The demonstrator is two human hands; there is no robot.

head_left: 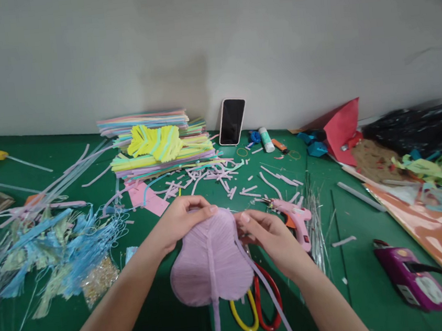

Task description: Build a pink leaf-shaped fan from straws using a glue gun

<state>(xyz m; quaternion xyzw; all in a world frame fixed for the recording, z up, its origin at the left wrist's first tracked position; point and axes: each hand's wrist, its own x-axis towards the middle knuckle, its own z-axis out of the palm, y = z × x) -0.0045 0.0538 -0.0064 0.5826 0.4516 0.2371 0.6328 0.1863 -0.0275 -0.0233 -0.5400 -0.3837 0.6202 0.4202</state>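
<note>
A flat lilac leaf-shaped piece (pixel 193 276) made of fuzzy pipe cleaners is held upright at the middle, with a raised rib and stem running down its centre. My left hand (pixel 183 219) pinches its upper left edge between thumb and fingers. At the upper right edge, my right hand (pixel 270 234) is closed on a loose lilac pipe cleaner (pixel 273 296) that follows the rim and hangs down to the right. Scissors (pixel 279 307) with a red and a yellow handle lie partly hidden below the piece. A pink glue gun (pixel 301 217) rests just beyond my right hand.
Bundles of coloured pipe cleaners (pixel 141 122) and a propped phone (pixel 232 122) stand near the wall. Lilac cuttings (pixel 216 174) litter the green table. Blue tassels (pixel 74 239) and a bag of beads (pixel 100 279) lie left; a purple box with a cable (pixel 412 277) lies right.
</note>
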